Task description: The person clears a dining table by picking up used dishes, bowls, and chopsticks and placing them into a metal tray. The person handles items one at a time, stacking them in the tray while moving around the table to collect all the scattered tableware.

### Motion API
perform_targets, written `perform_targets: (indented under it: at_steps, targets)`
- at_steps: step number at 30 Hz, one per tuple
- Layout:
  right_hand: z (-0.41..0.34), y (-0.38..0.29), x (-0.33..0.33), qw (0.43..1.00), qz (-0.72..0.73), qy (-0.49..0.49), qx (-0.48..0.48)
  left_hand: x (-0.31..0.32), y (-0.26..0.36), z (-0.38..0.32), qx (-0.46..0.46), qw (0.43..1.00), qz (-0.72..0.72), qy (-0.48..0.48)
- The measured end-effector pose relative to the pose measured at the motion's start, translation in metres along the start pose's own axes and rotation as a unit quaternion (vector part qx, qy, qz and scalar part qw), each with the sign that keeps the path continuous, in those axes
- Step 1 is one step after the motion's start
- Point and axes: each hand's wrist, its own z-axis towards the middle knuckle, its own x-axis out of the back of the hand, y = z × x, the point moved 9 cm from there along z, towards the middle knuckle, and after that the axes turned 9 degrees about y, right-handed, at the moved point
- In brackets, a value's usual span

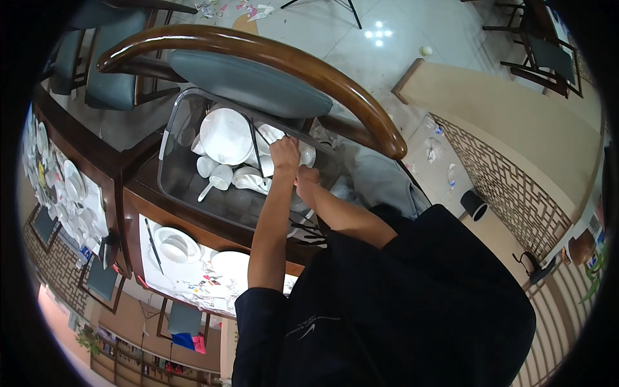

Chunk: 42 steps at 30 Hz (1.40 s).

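Observation:
My left hand (285,154) is curled over the right part of a clear plastic bin (168,140), near dark chopsticks (256,145). Just below it, close to or touching it, is my right hand (307,180), also curled. What either hand grips is hidden. In the bin lie a large white plate (226,136), white cups (206,166), a white spoon (205,191) and white bowls (247,177). More dark, thin sticks (309,232) show beside the bin's lower right end, partly hidden by my forearm.
A wooden chair with a curved back rail (251,46) stands beyond the bin. Two tables hold used crockery, including a white bowl (173,250) and a plate (232,263). Grey cloth (382,179) lies right of the bin. Litter (256,12) and a black bin (474,205) are on the floor.

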Motion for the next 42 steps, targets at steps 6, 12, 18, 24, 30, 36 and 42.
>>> perform_targets:
  at_steps: [6,12,18,24,30,36,42]
  targets:
    - [0.036,0.016,-0.023,0.998,-0.002,-0.035,-0.054,-0.011,-0.004,0.006,0.008,1.000,0.010,-0.002]
    - [0.032,0.006,-0.042,0.995,0.000,-0.077,-0.059,-0.043,-0.001,-0.012,0.063,0.998,-0.020,-0.005]
    - [0.031,-0.014,-0.058,0.993,-0.005,-0.108,-0.048,-0.050,0.010,-0.011,0.060,0.998,0.003,-0.010]
    - [0.031,-0.011,-0.053,0.990,-0.041,-0.133,-0.023,-0.043,0.010,-0.025,0.086,0.995,-0.048,-0.006]
    - [0.017,-0.008,-0.044,0.981,-0.096,-0.170,0.016,-0.015,0.004,-0.055,0.130,0.986,-0.106,0.005]
    - [-0.016,-0.010,-0.033,0.946,-0.202,-0.239,0.081,0.039,-0.020,-0.108,0.226,0.950,-0.195,0.089]
    - [-0.089,-0.005,-0.013,0.835,-0.399,-0.300,0.232,0.083,-0.064,-0.191,0.328,0.836,-0.391,0.203]
